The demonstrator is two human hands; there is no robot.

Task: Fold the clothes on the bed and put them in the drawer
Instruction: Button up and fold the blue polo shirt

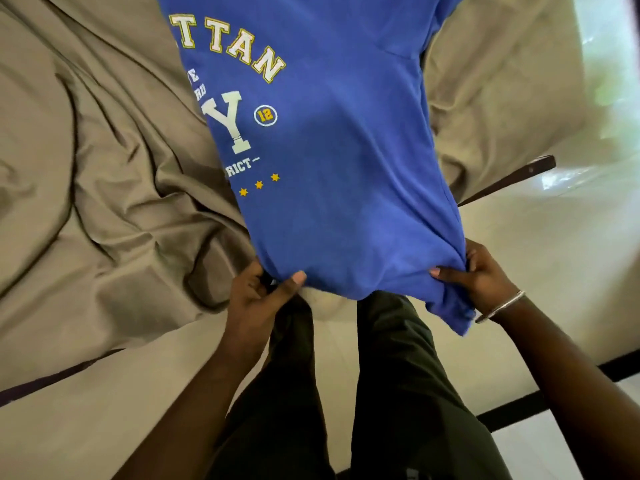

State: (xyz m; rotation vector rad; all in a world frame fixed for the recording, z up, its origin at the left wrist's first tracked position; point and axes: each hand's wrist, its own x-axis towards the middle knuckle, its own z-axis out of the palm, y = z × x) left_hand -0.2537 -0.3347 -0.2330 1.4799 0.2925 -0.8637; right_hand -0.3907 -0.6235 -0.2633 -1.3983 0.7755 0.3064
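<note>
Basically, both hands had the blue T-shirt (332, 150) by its near edge, printed side up. Left hand (258, 299) pinched one corner, thumb on top and fingers curled under. Right hand (479, 275) gripped the other corner, cloth bunched in the fist, bracelet (500, 306) on that wrist. Shirt ran away from the person over the rumpled beige sheet on the bed (104, 168); couldn't tell if the far part lay flat or hung in the air. Top of the shirt was out of frame.

Judgement: spreading stage, no fold made yet. To do it well: pull the two corners apart until the edge is taut, then lay the shirt flat on the bed. Right-side bunching needed releasing first, or the crease gets folded in. Sheet was wrinkled, so smoothing the shirt before folding would help. No drawer in view.
</note>
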